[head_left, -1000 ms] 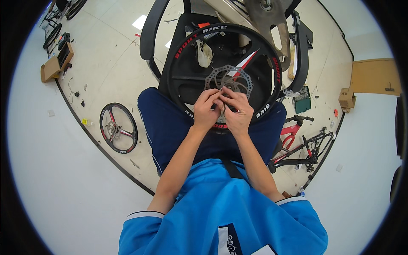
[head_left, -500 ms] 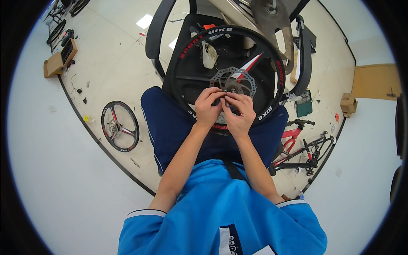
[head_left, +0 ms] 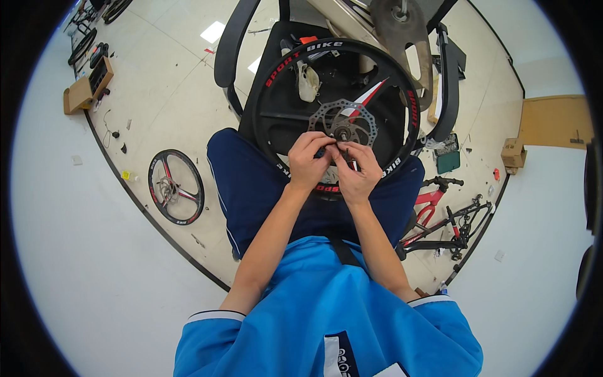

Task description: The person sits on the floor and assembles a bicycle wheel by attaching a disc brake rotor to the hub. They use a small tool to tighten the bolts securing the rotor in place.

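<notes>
Two wheels: one (head_left: 339,113) on the lap, one (head_left: 176,186) on the floor to the left. One brake disc (head_left: 344,122) at the lap wheel's hub. Left hand (head_left: 309,162) and right hand (head_left: 358,169) meet just below the hub, fingertips pinching a small dark part (head_left: 342,152) (too small to identify). One red frame (head_left: 443,217) lies right, partly hidden.

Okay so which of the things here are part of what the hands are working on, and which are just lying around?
In use:
black bike wheel on the lap
brake disc at its hub
left hand and right hand, pinching a small dark part below the hub

Lying about:
second wheel on the floor
red bike frame
cardboard box
green tray
</notes>
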{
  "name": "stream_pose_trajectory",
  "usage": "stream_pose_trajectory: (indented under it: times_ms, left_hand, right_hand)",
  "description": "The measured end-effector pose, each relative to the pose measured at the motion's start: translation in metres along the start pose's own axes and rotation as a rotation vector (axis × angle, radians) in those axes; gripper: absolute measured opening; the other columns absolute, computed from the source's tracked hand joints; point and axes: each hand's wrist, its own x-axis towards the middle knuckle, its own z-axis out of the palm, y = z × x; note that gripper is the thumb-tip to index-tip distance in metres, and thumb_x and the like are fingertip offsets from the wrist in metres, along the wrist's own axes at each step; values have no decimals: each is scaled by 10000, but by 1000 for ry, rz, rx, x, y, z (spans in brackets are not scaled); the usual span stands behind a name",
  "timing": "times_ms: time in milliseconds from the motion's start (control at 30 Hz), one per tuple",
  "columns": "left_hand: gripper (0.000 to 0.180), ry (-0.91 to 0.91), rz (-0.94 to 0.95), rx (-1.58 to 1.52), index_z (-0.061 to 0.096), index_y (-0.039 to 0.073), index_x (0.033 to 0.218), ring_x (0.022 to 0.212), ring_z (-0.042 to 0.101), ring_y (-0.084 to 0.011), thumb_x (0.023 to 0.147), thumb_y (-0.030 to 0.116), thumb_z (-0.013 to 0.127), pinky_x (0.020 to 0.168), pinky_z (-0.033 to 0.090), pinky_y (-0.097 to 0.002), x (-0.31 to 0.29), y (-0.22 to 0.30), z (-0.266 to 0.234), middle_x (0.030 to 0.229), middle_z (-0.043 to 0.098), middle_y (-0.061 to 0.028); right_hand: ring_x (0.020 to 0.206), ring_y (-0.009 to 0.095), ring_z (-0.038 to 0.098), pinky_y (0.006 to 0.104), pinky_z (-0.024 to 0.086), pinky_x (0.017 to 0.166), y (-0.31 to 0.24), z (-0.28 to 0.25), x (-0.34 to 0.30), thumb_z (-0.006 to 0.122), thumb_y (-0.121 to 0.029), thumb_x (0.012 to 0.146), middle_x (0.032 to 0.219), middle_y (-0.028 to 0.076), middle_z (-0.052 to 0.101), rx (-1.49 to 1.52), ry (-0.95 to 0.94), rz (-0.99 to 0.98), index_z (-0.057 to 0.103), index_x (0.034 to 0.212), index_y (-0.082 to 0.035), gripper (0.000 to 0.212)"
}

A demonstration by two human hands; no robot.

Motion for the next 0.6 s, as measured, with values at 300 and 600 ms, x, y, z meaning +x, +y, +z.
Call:
stream_pose_trajectory:
  times_ms: [300,600]
  left_hand:
    - [227,-141,55,193,755,48,996,872,654,-284,773,30,793,736,548,-366,11,-6,-9,919,675,-80]
    - [237,-113,-13,184,687,17,953,799,656,-301,740,20,792,695,537,-362,8,2,-5,931,671,-116]
  right_hand:
    - [874,273,709,347,557,793,-8,-1,7,779,43,793,990,119,768,-62,-82,-121,779,1003,-12,217]
    - [920,287,705,361,552,834,-10,-10,7,740,49,811,1012,130,765,62,-134,-61,764,1055,-21,255]
